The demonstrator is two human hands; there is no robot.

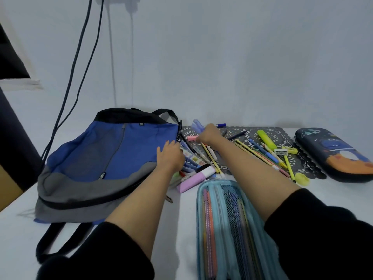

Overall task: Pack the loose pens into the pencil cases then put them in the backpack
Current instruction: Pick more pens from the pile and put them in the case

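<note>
A blue and grey backpack (pixel 96 164) lies flat on the white table at the left. My left hand (pixel 170 156) rests palm down on its right edge, beside a heap of loose pens (pixel 201 158), fingers spread. My right hand (pixel 210 133) is further back over the black lace mat, closed around a few bluish pens (pixel 196 125) that stick out to the left. A light-blue mesh pencil case (pixel 228 227) lies open near me, with pens inside. A dark hard pencil case (pixel 335 154) with a cartoon print sits shut at the far right.
More pencils, a yellow highlighter (pixel 266 139) and an eraser lie on the black lace mat (pixel 302 160). A pink highlighter (pixel 193 178) lies by the mesh case. Two dark cables (pixel 80 63) hang along the wall behind the backpack. The wall is close behind the table.
</note>
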